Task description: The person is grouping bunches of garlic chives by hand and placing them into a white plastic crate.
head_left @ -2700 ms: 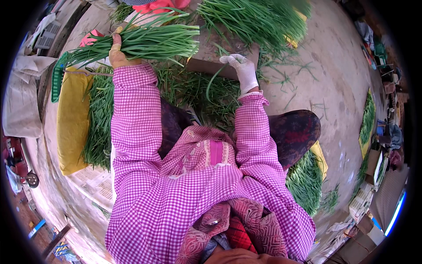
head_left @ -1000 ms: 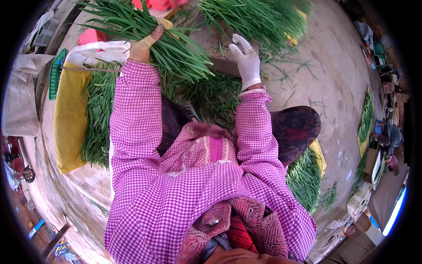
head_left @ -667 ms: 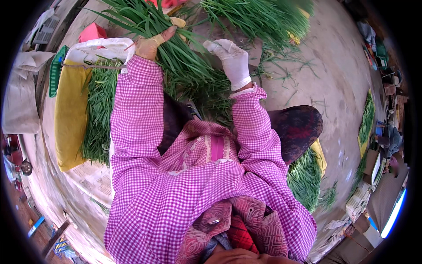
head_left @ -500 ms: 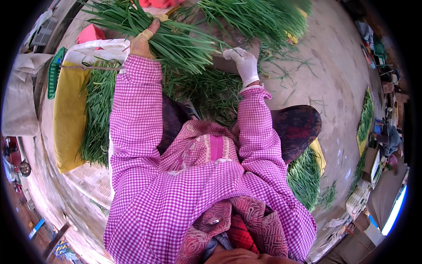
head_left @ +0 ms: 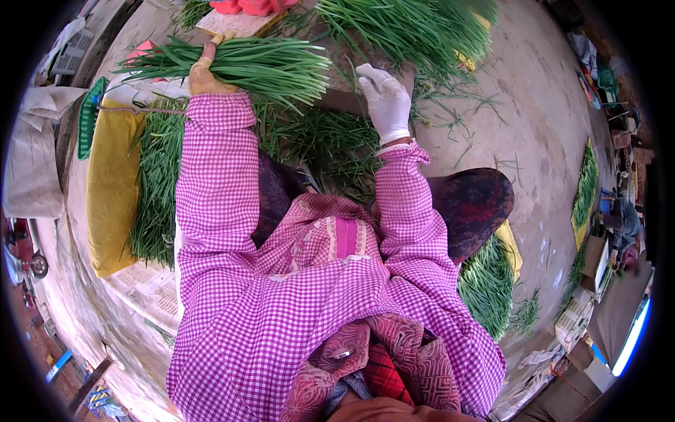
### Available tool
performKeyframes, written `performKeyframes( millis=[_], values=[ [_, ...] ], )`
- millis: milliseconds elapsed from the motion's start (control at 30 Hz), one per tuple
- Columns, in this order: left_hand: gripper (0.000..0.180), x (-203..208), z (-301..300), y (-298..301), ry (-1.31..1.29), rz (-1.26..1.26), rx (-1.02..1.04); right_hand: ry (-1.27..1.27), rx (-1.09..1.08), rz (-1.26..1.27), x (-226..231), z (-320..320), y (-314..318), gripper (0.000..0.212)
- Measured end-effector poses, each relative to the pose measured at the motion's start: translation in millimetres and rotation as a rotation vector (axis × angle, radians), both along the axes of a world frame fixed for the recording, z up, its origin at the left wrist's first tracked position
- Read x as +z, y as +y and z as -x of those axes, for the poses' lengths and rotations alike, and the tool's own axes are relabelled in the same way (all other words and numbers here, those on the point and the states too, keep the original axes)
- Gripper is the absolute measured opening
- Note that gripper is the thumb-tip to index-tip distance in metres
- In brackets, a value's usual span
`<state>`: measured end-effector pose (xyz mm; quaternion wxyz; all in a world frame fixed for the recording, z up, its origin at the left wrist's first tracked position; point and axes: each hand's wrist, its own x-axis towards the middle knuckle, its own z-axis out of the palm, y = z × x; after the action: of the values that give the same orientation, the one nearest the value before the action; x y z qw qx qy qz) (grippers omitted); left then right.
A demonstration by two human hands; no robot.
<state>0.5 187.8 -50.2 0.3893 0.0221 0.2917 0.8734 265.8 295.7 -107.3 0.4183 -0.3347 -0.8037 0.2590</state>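
Observation:
A thick bunch of garlic chives (head_left: 278, 65) lies crosswise in my left hand (head_left: 207, 74), which is wrapped round it with the pale ends pointing right. Yellowish wrapping covers part of that hand. My right hand (head_left: 388, 102), in a white glove, is raised to the right of the bunch, apart from it. Its fingers are spread and slightly curled, with nothing plainly held. Beyond it, a large heap of chives (head_left: 411, 32) rests on a low brown surface (head_left: 348, 102). Loose chive leaves (head_left: 323, 144) lie scattered below, between my knees.
To my left, a white crate (head_left: 151, 288) holds more chives (head_left: 160, 169) beside a yellow cloth (head_left: 112, 197). Red objects (head_left: 256, 5) sit on a pale board (head_left: 228, 24) at the far side. Another chive bundle (head_left: 486, 288) lies by my right knee.
My left hand has moved left and nearer with the bunch, turning it more level. My right hand has drawn away from the bunch's ends, and its fingers have opened.

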Motion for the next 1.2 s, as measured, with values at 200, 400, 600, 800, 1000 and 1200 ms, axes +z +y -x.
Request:
performKeyframes(
  millis=[200,400,600,800,1000,1200],
  values=[
    [0.023,-40,28,4,-0.048,-0.212,-0.209,0.087,0.066,-0.288,29,32,-30,0.04],
    [0.018,-46,15,9,-0.05,-0.246,-0.333,-0.048,0.146,-0.349,29,66,-60,0.037],
    [0.021,-29,2,7,0.012,-0.024,-0.148,0.637,0.293,0.57,34,49,-54,0.017],
    [0.02,-30,18,-1,-0.071,-0.166,-0.108,1.276,0.369,0.986,15,5,-8,0.015],
    [0.019,-4,9,-3,-0.095,-0.017,0.081,0.321,-0.131,0.56,-2,-31,26,0.017],
    [0.025,-28,11,2,-0.1,-0.13,-0.141,0.17,0.05,-0.201,34,14,-8,0.026]
  ],
)
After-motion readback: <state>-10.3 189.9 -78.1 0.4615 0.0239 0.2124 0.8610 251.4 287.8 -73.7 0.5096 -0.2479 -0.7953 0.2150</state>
